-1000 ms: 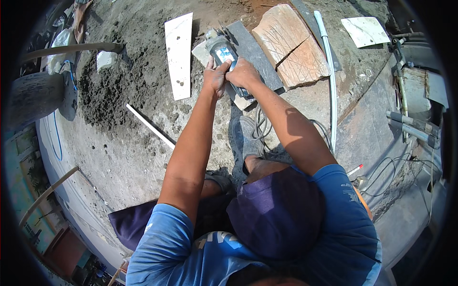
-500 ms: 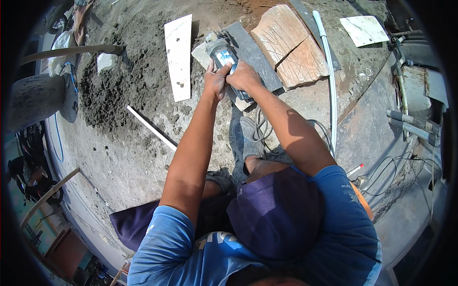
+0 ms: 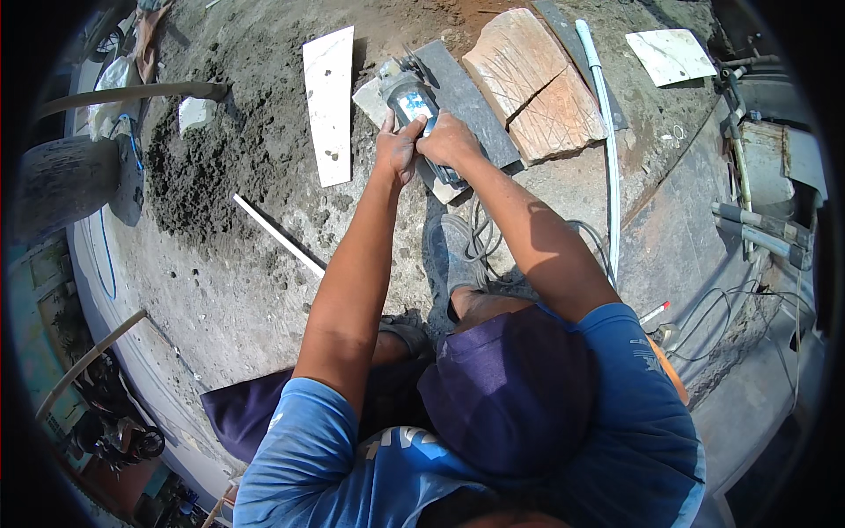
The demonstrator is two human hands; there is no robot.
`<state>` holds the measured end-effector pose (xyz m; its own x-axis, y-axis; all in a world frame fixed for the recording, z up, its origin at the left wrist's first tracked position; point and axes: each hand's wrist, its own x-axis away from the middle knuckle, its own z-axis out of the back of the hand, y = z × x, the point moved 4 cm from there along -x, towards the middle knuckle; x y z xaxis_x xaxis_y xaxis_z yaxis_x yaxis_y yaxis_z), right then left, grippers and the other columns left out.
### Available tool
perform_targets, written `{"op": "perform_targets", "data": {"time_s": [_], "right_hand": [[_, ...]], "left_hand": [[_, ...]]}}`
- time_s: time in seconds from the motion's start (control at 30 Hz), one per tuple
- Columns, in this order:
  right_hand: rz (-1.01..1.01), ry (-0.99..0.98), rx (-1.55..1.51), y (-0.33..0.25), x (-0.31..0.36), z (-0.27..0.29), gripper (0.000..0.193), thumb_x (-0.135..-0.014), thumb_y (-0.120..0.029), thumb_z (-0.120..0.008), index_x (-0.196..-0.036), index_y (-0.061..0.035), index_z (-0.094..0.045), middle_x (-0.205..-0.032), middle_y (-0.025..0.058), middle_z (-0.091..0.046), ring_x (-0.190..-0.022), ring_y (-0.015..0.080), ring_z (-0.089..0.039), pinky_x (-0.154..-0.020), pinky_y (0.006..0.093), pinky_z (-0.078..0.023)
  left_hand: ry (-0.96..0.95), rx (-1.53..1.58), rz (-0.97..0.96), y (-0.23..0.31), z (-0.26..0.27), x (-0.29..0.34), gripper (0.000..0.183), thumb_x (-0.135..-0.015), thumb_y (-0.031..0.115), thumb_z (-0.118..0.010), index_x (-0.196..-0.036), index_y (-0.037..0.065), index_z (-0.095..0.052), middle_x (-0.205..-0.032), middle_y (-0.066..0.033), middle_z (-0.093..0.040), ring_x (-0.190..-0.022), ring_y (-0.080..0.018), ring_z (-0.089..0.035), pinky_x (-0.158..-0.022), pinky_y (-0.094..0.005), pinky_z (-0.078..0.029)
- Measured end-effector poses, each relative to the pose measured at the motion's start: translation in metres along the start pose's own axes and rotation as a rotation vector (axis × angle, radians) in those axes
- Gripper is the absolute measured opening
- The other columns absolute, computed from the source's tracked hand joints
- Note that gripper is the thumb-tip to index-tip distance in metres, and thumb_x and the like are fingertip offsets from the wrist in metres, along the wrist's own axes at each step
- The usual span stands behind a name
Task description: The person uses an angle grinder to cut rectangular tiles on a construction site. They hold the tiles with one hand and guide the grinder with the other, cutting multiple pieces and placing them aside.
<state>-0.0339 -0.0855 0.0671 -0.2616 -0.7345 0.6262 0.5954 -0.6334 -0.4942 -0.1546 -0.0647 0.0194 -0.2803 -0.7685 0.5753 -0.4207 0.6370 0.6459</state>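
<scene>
Both of my hands are wrapped round an angle grinder [image 3: 410, 99] with a grey head and a blue-and-white body. My left hand [image 3: 399, 152] holds its near left side, thumb over the body. My right hand [image 3: 450, 142] grips the rear of the body from the right. The grinder's head points away from me over a dark grey slab [image 3: 471, 101], and a light tile piece [image 3: 446, 189] shows under its near end. Whether the disc touches the tile I cannot tell. A cord [image 3: 478, 238] lies in loops by my foot.
Left of the grinder lies a white tile strip [image 3: 328, 114]; to the right are a cracked tan stone slab [image 3: 563, 110] and a long pale pipe [image 3: 609, 167]. Wet mortar [image 3: 198, 176] is heaped at left, near a white stick [image 3: 277, 236]. Another white tile [image 3: 672, 57] lies far right.
My hands and the grinder stay in nearly the same place. At the left edge, a motorcycle in the background has moved lower in the picture.
</scene>
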Motion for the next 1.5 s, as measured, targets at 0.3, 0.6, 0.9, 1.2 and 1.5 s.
{"op": "perform_targets", "data": {"time_s": [0.3,0.6,0.9,1.2,1.5], "right_hand": [[0.006,-0.004,-0.001,0.001,0.0,-0.001,0.072,-0.075,-0.029,-0.076,-0.136,0.0016,-0.052,-0.132,0.0265,-0.063,-0.126,0.0398,-0.061,-0.106,0.045,-0.05],[-0.017,-0.024,-0.001,-0.001,0.007,0.004,0.075,-0.073,-0.032,-0.081,-0.135,0.0008,-0.054,-0.132,0.0248,-0.064,-0.126,0.0379,-0.061,-0.106,0.0434,-0.05],[-0.001,-0.017,0.013,0.002,0.004,0.003,0.081,-0.069,-0.036,-0.085,-0.134,0.0015,-0.055,-0.133,0.0243,-0.064,-0.126,0.0368,-0.062,-0.106,0.042,-0.05],[0.007,-0.025,0.009,0.002,0.004,0.002,0.08,-0.068,-0.037,-0.084,-0.134,0.0001,-0.055,-0.133,0.0241,-0.064,-0.125,0.0368,-0.062,-0.106,0.0419,-0.049],[-0.003,-0.023,0.002,0.002,0.005,0.003,0.083,-0.068,-0.037,-0.084,-0.135,0.0005,-0.054,-0.133,0.0242,-0.064,-0.125,0.037,-0.062,-0.106,0.042,-0.049]], "left_hand": [[0.009,-0.009,0.022,-0.001,0.004,-0.002,0.102,-0.094,-0.002,-0.07,-0.165,0.01,0.002,-0.131,-0.0222,-0.062,-0.109,-0.0277,-0.067,-0.091,-0.0426,-0.057],[-0.01,0.022,0.034,-0.002,0.009,-0.002,0.085,-0.097,0.002,-0.066,-0.162,0.006,-0.012,-0.13,-0.0209,-0.063,-0.113,-0.0266,-0.065,-0.094,-0.0405,-0.055],[0.057,-1.431,-0.944,-0.05,0.03,0.087,0.031,-0.085,0.006,-0.068,-0.115,0.002,-0.065,-0.124,-0.0197,-0.063,-0.122,-0.0407,-0.056,-0.109,-0.0482,-0.042],[-0.022,-1.502,-1.111,-0.103,0.012,0.105,0.043,-0.089,0.02,-0.076,-0.124,-0.001,-0.063,-0.124,-0.0223,-0.063,-0.12,-0.0439,-0.057,-0.103,-0.0534,-0.044],[0.203,-1.29,-0.91,-0.11,0.021,0.082,0.042,-0.085,0.031,-0.08,-0.105,-0.004,-0.067,-0.135,-0.0223,-0.061,-0.14,-0.0443,-0.043,-0.113,-0.0577,-0.033]]}}
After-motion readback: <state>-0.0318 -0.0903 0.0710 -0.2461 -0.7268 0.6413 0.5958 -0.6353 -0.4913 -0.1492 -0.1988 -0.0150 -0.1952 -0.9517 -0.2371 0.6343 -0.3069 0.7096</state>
